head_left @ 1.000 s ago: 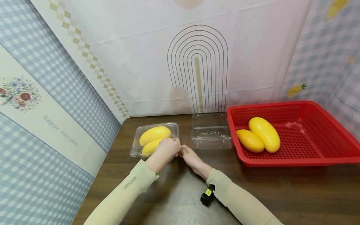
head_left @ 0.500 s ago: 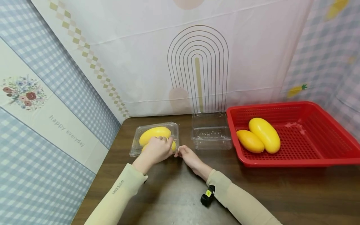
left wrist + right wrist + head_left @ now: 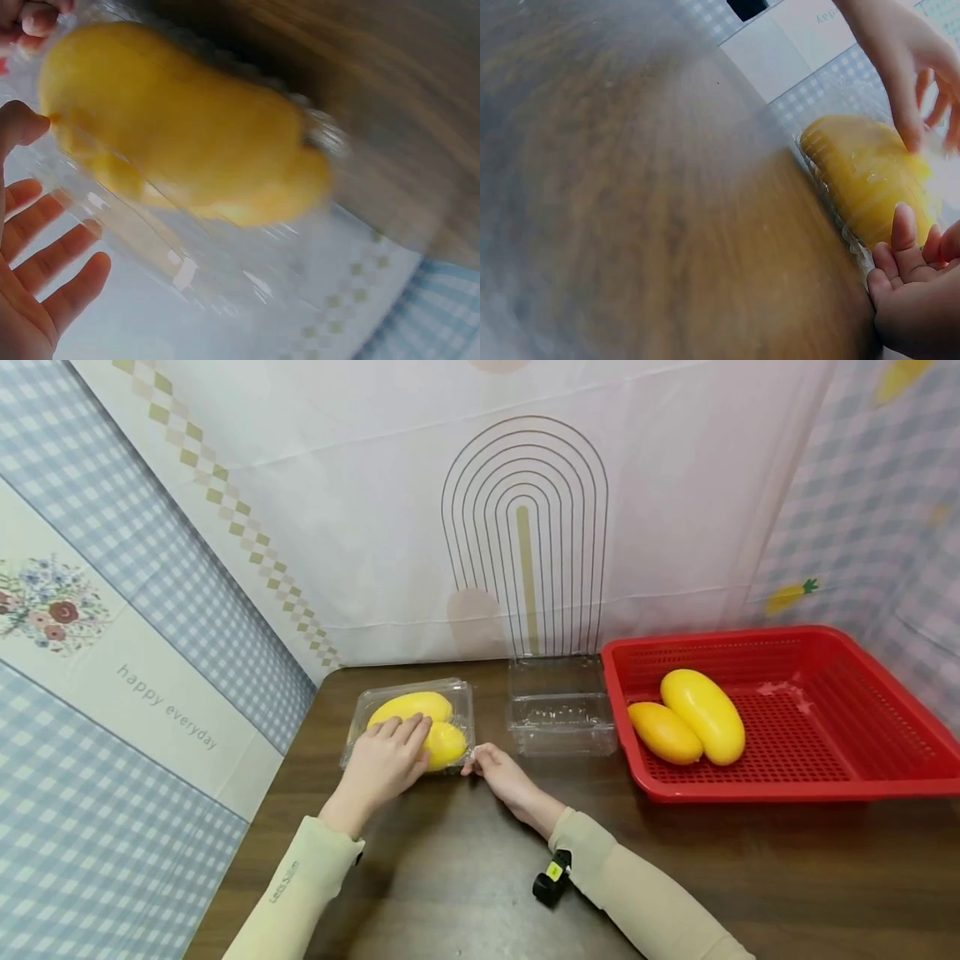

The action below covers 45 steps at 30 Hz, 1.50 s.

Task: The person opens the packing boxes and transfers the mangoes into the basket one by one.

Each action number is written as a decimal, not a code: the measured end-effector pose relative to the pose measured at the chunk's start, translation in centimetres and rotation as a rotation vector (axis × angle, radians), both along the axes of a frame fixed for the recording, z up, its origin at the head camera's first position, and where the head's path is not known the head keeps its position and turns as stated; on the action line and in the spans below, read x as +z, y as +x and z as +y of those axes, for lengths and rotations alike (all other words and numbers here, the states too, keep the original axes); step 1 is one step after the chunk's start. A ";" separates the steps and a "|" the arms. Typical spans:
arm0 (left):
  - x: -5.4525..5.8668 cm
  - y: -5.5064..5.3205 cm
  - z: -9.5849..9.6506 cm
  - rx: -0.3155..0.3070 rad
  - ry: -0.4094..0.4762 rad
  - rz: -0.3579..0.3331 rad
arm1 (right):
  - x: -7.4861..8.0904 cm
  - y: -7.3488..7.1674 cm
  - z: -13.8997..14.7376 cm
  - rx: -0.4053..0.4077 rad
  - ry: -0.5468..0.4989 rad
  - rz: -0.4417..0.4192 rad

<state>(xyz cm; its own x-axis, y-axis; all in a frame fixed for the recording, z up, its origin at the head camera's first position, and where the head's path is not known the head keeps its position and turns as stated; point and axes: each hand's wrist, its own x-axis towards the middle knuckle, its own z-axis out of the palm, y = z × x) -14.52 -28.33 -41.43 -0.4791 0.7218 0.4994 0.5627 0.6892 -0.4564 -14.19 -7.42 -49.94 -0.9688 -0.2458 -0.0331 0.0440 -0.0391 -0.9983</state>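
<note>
A clear plastic clamshell box (image 3: 468, 703) lies at the table's left, holding two smooth yellow oblong fruits (image 3: 408, 703). In the left wrist view, clear plastic covers part of the front fruit (image 3: 172, 120). My left hand (image 3: 384, 762) lies over the box's front left part, fingers extended and spread; the left wrist view shows them next to the clear plastic. At the front right corner, my right hand (image 3: 504, 777) pinches the box's edge between curled fingers and thumb. The right wrist view shows these fingers (image 3: 904, 225) against the corner, though the exact grip is partly hidden.
To the right of the filled box stands a second clear plastic box (image 3: 562, 718), its lid raised at the back. A red perforated basket (image 3: 795, 790) farther right holds two more yellow fruits (image 3: 703, 717). Patterned cloth walls (image 3: 375, 527) border the table (image 3: 450, 877) behind and at left.
My left hand has moved left from the front right corner, across the box, and its fingers have straightened. The right hand stays at the corner.
</note>
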 end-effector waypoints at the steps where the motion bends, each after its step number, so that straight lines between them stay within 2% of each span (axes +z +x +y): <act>1: 0.0 0.0 -0.4 0.010 0.011 0.002 | 0.0 0.0 0.0 0.000 0.000 -0.002; 6: -0.2 0.1 -1.8 0.009 0.066 0.024 | 0.2 0.1 0.3 0.021 0.016 0.011; 11: -0.6 -0.2 -1.9 -0.008 0.077 0.055 | 0.4 0.3 0.5 0.045 0.009 0.057; 13: -0.6 -0.3 -1.7 -0.001 0.071 0.079 | 0.4 0.4 0.5 0.045 0.006 0.052; 19: 0.2 -0.9 -1.4 -0.017 0.109 0.101 | 0.0 0.2 -0.1 0.013 0.007 0.000; 24: 0.8 -1.1 -1.8 -0.030 0.134 0.107 | 0.0 0.2 -0.1 0.018 0.012 -0.019; 29: 1.6 -1.5 -2.4 -0.043 0.178 0.070 | 0.0 0.2 0.0 0.011 0.018 -0.023; 33: 2.4 -2.2 -2.6 -0.045 0.152 0.029 | 0.2 0.2 0.2 -0.006 0.007 -0.010; 38: 3.2 -2.7 -2.9 -0.035 0.111 0.040 | -0.1 0.1 0.1 0.005 -0.013 -0.018; 45: 3.4 -2.7 -3.1 -0.050 0.119 0.045 | -0.2 0.0 0.1 0.018 -0.022 -0.030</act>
<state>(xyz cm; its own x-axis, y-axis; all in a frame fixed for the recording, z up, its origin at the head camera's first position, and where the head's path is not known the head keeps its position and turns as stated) -17.25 -31.46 -38.01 -0.4188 0.6789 0.6031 0.5787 0.7113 -0.3988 -14.19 -7.32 -50.11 -0.9628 -0.2644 -0.0563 0.0747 -0.0602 -0.9954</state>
